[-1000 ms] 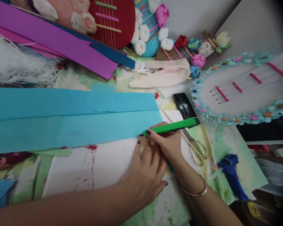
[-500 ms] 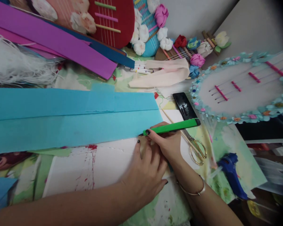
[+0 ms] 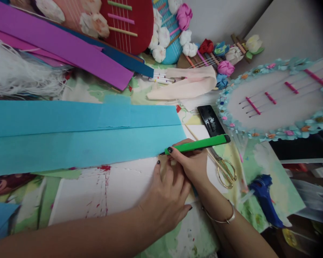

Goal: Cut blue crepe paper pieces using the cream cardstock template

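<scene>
Tool: slim green cutter-like tool with a black end, in the right hand, slanting up and rightward; dark tip at the near edge of the blue sheet, contact too small to tell.
Right hand: fingers closed around the tool, thumb along its side; metal bangle at the wrist.
Left hand: palm down, fingers loosely spread, fingertips just below the tip; against the right hand or overlapping it.
Blue sheet: long sky-blue paper-like sheet with a lengthwise seam, leftward and beyond both hands; right end slants down to the right hand.
Open room: stained white flat sheet, a bare stretch left of the left hand, bounded above by the blue edge.
Tight side: gold-handled scissors, thin wooden stick and black flat piece crowd in right of and beyond the right hand.
Farther right: dark-blue glue gun; above it, pale oval panel rimmed with flowers.
Beyond hands: cream fabric-like strip; leftward, long purple strip.
Hidden: some right-hand fingers, under the tool; beige patch by left fingertips unclear.
Cut off: blue sheet at left, oval panel at right.
</scene>
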The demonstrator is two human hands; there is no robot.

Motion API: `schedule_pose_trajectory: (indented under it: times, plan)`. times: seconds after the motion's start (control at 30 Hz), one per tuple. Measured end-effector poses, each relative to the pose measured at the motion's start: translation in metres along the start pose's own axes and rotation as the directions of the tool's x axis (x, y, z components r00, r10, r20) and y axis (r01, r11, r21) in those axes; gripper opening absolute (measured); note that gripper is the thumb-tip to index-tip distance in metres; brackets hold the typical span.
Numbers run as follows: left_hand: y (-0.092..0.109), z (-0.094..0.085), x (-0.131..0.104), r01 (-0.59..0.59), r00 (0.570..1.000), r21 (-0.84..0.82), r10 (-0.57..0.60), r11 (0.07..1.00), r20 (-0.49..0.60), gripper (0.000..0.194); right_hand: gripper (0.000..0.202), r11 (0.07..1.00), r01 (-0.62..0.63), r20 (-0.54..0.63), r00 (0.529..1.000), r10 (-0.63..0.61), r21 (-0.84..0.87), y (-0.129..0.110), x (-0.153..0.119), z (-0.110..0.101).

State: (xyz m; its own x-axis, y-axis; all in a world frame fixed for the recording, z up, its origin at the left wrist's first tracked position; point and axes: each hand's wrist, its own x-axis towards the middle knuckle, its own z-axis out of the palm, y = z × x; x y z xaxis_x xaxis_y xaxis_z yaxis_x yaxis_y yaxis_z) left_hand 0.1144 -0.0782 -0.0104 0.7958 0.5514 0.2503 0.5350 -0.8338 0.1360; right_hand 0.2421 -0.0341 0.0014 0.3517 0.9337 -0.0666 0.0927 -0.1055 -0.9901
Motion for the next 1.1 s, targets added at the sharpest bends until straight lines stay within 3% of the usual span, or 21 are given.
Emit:
schedule_pose_trajectory:
  times: [0.6,1.1]
  plan:
    - [-0.0010,0.0001,-0.0006,0.019,0.998,-0.009,-0.019,1.000,-0.056,0.064,0.021,0.998,-0.034,0.019,0.999,0.033,0.055,0.0023,0.0013,-0.0008]
    - [-0.0022,-0.0015,0.0000,0.017,1.000,-0.010,-0.017,1.000,0.000,0.063,0.020,0.999,-0.025,0.021,0.999,0.024,0.045,0.0014,0.0017,-0.0002]
